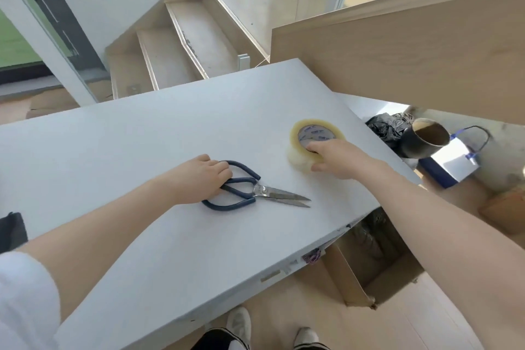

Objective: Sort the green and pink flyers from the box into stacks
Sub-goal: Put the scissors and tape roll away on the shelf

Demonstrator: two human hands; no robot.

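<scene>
No green or pink flyers show in the head view. An open cardboard box (377,273) stands on the floor under the white table's (142,156) right edge; its contents are dark and unclear. My left hand (199,176) grips the blue handles of a pair of scissors (255,190) lying on the table, blades pointing right. My right hand (338,158) holds a roll of clear packing tape (308,131), fingers hooked into its core, thumb on its outer side.
To the right of the table sit a black bag (383,128), a dark cylindrical container (426,138) and a white-and-blue paper bag (451,162). A wooden panel (412,51) rises at the back right. Stairs (181,48) descend behind the table.
</scene>
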